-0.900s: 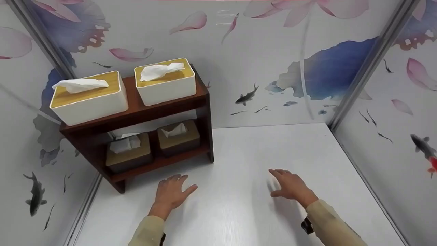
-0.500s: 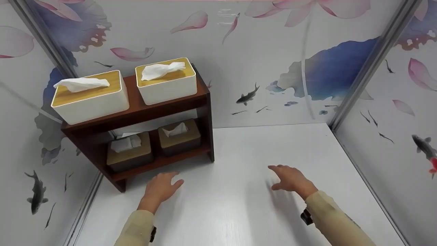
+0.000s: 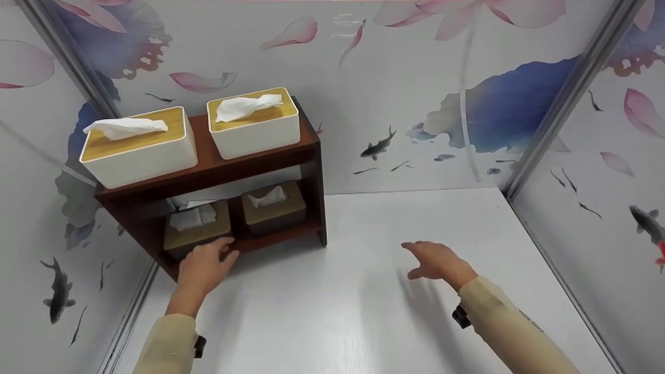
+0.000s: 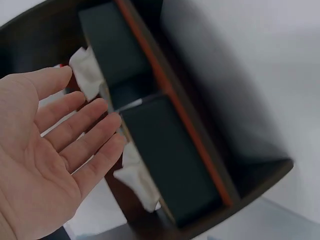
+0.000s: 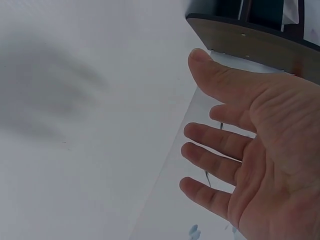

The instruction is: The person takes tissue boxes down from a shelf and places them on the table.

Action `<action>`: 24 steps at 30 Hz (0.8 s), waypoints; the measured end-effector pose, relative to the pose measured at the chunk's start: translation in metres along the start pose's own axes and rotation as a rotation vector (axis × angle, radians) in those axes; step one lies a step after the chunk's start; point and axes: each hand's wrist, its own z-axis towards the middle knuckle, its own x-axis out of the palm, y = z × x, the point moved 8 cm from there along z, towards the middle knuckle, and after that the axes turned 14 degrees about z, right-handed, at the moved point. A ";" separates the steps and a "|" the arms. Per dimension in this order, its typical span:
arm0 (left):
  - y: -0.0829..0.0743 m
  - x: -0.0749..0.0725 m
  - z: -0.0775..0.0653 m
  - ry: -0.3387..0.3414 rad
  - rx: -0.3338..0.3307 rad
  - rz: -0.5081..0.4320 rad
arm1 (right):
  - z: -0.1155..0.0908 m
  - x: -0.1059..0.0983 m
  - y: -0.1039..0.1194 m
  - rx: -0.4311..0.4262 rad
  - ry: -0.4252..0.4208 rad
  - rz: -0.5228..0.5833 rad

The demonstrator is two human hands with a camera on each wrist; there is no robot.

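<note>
The left hand (image 3: 203, 267) and the right hand (image 3: 435, 261) are well apart and neither holds anything; the fingers are extended or lightly bent and a little spread. The left hand is just in front of the lower left tissue box (image 3: 200, 234), overlapping its front edge in the head view; whether a fingertip touches it, I cannot tell. Those loose fingers look better suited to meeting a broad side than to pinching a thin edge. The right hand hangs over the white surface (image 3: 337, 306), its shadow falling apart from it, so it seems raised, perhaps kept out of the way. The lower left tissue box sits on the lower board of the brown shelf (image 3: 206, 148), beside the lower right tissue box (image 3: 275, 210); the gap between them probably leaves room for fingers. On top stand the white-sided upper left tissue box (image 3: 140, 158) and upper right tissue box (image 3: 254, 136), wooden lids up, presumably so the tissues pull out easily. The shelf stands near the back left corner of the patterned wall panels (image 3: 395, 78), likely to keep its front facing the person.
</note>
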 end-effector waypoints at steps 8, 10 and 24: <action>0.042 -0.041 -0.011 -0.012 -0.080 0.031 | 0.007 0.003 0.007 0.013 0.037 -0.010; 0.054 -0.051 -0.014 -0.017 -0.114 0.034 | 0.009 0.004 0.010 0.004 0.045 -0.016; 0.123 -0.076 -0.034 0.023 -0.397 0.030 | 0.022 0.001 0.042 -0.030 0.066 -0.082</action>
